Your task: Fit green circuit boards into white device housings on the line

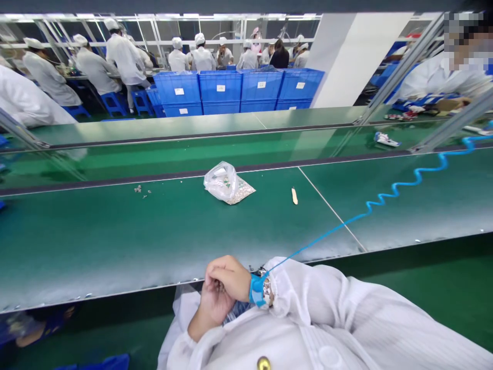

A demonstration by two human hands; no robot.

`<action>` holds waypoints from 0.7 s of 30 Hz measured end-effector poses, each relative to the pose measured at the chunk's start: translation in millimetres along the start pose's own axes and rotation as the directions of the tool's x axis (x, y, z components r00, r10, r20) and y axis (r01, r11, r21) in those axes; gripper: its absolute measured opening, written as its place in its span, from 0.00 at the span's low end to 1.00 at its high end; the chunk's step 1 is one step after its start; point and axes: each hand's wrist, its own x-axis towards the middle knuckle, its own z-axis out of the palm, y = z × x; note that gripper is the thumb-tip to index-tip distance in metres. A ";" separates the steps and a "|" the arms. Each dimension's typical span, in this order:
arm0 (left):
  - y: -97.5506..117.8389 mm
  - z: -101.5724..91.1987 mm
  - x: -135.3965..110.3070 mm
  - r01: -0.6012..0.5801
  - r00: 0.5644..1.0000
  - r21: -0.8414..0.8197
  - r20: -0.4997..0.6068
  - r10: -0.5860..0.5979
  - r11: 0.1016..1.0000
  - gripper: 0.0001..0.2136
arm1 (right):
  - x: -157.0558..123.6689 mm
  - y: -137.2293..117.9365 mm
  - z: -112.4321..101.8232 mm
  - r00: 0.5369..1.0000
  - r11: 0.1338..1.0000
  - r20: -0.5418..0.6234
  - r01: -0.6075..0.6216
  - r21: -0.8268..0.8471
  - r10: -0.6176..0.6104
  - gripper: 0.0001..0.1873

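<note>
In the head view, at lower centre, right hand [232, 278] folded across left hand [214, 304], just at the near edge of the green worktop [115, 241]. Curled on both sides, with fingers overlapping and no object visible in either; cannot tell anything small hidden between the palms from nothing at all.

Around the right wrist, a blue wrist strap [257, 290] beside a metal-banded watch [267, 290], with a blue coiled cord [416, 177] running off to the right edge of the frame.

Above the hands, near mid-frame and untouched, a clear plastic bag [219, 180] overlapping a speckled sheet [245, 191], possibly with small parts inside, though too blurred to name. Right of it, well apart, a small cream-coloured tool [295, 196]; left, a few grey scraps [137, 189].

Across the upper part, a green conveyor belt [173, 154], stacked blue crates [220, 87] and co-workers in white coats [90, 64].

Judging by the pose, at a pause or a small adjustment between the hands, away from every item on the worktop. For any contact there, would call for unclasping first, then reaching up the frame without snagging the cord.
</note>
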 end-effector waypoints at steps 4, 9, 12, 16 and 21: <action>-3.1 3.3 -5.0 -0.089 0.992 -0.045 -0.090 0.084 0.995 0.10 | -5.8 -0.5 2.3 1.000 0.998 -0.005 -0.031 0.053 0.031 0.19; -7.1 21.7 -3.5 -0.062 0.992 -0.041 -0.114 0.057 0.997 0.11 | 3.3 -8.1 -17.6 0.997 0.990 -0.032 -0.062 0.125 0.067 0.16; -5.6 23.8 -3.2 0.021 0.992 -0.011 -0.127 -0.022 1.000 0.13 | 7.8 -9.8 -29.5 0.995 0.986 -0.042 -0.088 0.140 0.094 0.14; 1.0 14.1 -7.2 0.172 0.975 0.041 -0.151 -0.164 0.984 0.12 | 8.8 -7.9 -40.2 0.990 0.984 -0.052 -0.123 0.125 0.131 0.12; 13.1 0.9 -28.7 0.278 0.951 0.067 -0.158 -0.265 0.958 0.10 | 4.2 -7.6 -46.4 0.988 0.985 -0.034 -0.150 0.091 0.153 0.11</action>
